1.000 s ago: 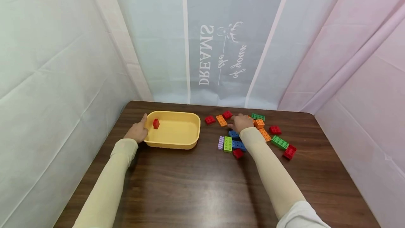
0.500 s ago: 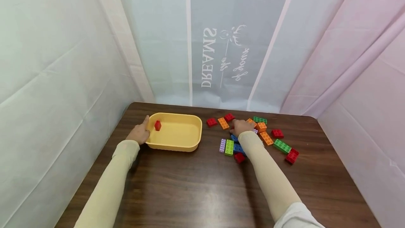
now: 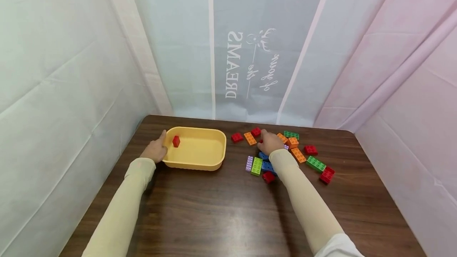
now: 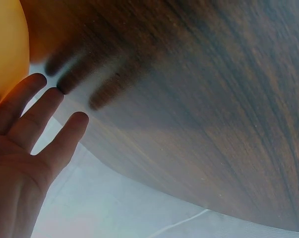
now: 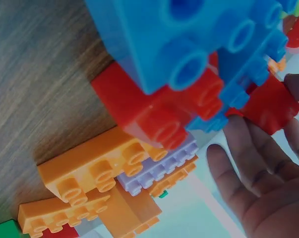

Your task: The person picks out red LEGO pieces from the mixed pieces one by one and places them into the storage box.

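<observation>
- Risk of a slip, in judgement: held red brick (image 5: 272, 105), at the right of the right wrist view, apparently pinched only near the fingertips; probable cause, smooth faces or an uneven pinch.
- Risk of disturbance: blue brick (image 5: 139, 39) and neighbouring red brick (image 5: 120, 96) crowded close by, upper middle of the same view; liable to be dragged across the tabletop (image 3: 214, 213) by a sideways pull.
- Risk at yellow tray (image 3: 198, 154), left of centre in the head view: could skid under a hard push; standing red brick (image 3: 176, 141) inside, toppling possible.
- Right hand (image 3: 272, 142), right of centre: fingers and thumb curled about held red brick.
- Left hand (image 3: 156, 150): fingers extended and spread at the tray's left rim, seemingly touching; thumb contact unclear.
</observation>
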A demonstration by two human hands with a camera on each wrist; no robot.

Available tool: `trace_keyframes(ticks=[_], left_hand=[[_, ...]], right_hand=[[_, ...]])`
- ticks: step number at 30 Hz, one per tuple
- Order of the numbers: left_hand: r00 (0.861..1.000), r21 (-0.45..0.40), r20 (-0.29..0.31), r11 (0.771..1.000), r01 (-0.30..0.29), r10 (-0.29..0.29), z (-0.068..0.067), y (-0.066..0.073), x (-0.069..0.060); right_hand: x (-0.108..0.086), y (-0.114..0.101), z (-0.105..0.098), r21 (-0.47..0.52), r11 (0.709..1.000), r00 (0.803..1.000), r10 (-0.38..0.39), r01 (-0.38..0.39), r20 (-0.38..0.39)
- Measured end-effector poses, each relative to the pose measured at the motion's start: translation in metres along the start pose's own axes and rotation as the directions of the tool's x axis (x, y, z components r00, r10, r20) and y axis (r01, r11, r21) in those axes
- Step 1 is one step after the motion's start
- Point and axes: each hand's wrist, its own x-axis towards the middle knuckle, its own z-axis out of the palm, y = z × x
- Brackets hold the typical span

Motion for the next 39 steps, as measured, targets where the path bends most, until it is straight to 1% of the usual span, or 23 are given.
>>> trace_keyframes(ticks=[7, 13, 17, 24, 27, 34, 39], left_hand=[[1.0, -0.004, -0.004, 1.0, 0.018, -0.018, -0.001, -0.005, -0.003], [1.0, -0.014, -0.018, 1.0, 0.02, -0.02, 0.0, -0.007, -0.005], [0.999, -0.023, -0.021, 0.999, 0.024, -0.024, 0.002, -0.005, -0.003], [0.999, -0.032, -0.02, 0.999, 0.028, -0.029, 0.003, 0.004, -0.005], [0.999, -0.038, -0.028, 0.999, 0.027, -0.028, 0.003, 0.008, -0.004], [0.999, -0.046, -0.028, 0.998, 0.032, -0.034, 0.007, 0.009, -0.001], [0.999, -0.052, -0.037, 0.998, 0.031, -0.033, 0.009, 0.008, 0.001]], right_hand=[[-0.003, -0.012, -0.007, 0.129, 0.991, 0.999, -0.02, 0.023, -0.027], [-0.006, -0.026, -0.013, 0.174, 0.982, 0.996, -0.066, 0.075, -0.055], [-0.005, -0.033, -0.015, 0.207, 0.972, 0.992, -0.096, 0.111, -0.079], [-0.003, -0.044, -0.018, 0.223, 0.965, 0.988, -0.121, 0.141, -0.101], [-0.002, -0.05, -0.02, 0.217, 0.961, 0.982, -0.151, 0.172, -0.113], [-0.001, -0.073, -0.025, 0.214, 0.949, 0.972, -0.214, 0.23, -0.095], [0.001, -0.088, -0.026, 0.205, 0.937, 0.958, -0.267, 0.284, -0.106]])
